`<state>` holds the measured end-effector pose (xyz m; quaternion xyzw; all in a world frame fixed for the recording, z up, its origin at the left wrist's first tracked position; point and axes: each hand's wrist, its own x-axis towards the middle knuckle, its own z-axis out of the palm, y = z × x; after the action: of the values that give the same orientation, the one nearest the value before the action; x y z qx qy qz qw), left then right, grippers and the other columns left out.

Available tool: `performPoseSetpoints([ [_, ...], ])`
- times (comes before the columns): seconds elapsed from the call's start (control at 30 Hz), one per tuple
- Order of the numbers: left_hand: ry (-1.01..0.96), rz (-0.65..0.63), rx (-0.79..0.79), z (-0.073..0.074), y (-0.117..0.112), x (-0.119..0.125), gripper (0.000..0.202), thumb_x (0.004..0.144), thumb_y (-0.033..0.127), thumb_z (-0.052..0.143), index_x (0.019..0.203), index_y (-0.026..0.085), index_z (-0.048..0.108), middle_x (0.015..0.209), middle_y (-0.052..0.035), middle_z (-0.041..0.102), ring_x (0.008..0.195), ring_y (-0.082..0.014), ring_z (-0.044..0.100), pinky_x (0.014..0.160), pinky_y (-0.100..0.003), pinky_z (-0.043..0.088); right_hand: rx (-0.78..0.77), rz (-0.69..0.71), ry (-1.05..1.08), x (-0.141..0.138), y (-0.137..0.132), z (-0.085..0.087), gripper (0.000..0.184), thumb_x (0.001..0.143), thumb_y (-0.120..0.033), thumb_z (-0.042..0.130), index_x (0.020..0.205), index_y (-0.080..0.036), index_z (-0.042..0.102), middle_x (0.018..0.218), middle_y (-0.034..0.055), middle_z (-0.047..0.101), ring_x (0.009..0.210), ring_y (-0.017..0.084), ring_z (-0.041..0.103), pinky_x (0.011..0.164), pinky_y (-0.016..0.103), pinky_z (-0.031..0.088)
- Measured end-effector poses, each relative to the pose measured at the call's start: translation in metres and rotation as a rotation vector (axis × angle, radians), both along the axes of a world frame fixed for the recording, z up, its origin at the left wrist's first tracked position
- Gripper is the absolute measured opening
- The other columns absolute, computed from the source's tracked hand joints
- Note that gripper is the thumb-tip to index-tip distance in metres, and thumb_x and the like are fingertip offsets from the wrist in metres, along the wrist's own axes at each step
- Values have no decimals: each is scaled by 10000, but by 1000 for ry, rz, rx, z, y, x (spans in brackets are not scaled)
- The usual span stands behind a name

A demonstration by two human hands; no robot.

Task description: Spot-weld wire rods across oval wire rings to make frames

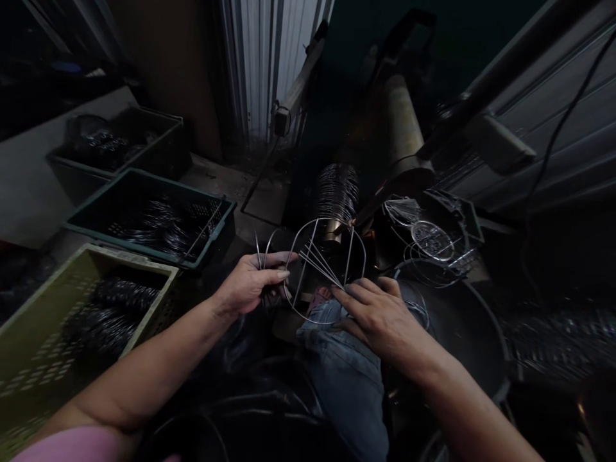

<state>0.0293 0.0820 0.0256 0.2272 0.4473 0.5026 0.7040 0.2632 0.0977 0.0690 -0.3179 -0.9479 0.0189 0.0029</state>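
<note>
Seated worker's view, looking down over the lap. Nearest, a pink sleeve (72, 446) and denim-clad legs (341, 378) lie below both forearms. The left hand (250, 282) is curled closed around a few thin metal rods (258, 251) and the lower left of a looped wire frame (293, 298), which is held in the air above the lap, between the hands. The right hand (375, 314) lies spread across the frame's straight wires, with its fingers (351, 296) touching them; whether it is gripping or only steadying them is hard to tell in the low light.

To the left stand an olive perforated crate (52, 321), a teal crate (144, 215) and a dark crate (154, 138), each holding dark wire coils. To the right, a wide dark basin (476, 327) sits below a heap of wire frames (430, 237). Beyond the hands, a wire coil (337, 192) stands on a dark machine (402, 115), before a corrugated metal door (260, 64).
</note>
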Motion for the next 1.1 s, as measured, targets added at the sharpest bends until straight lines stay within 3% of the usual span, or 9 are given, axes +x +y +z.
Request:
performPoseSetpoints([
  [0.77,13,21,-8,4,7,4,346,621,127,679,967,120,670,627,-36,636,493,-107,579,481,-216,461,-29,47,-36,1,14,6,359,818,-325,573,1144,-182,526,908,59,609,868,194,508,771,356,278],
  [0.93,19,3,11,-1,7,3,338,634,122,668,972,124,664,596,-12,612,469,-113,581,476,-227,466,19,47,-42,-3,15,3,277,825,-313,555,1075,-195,566,875,56,618,848,195,517,759,354,273],
  [1.1,-17,27,30,-8,4,-2,334,696,149,629,1029,132,634,651,-20,621,488,-112,594,479,-222,459,52,52,-17,-1,-3,24,259,856,-314,503,1083,-199,556,854,49,631,841,196,527,790,380,268],
])
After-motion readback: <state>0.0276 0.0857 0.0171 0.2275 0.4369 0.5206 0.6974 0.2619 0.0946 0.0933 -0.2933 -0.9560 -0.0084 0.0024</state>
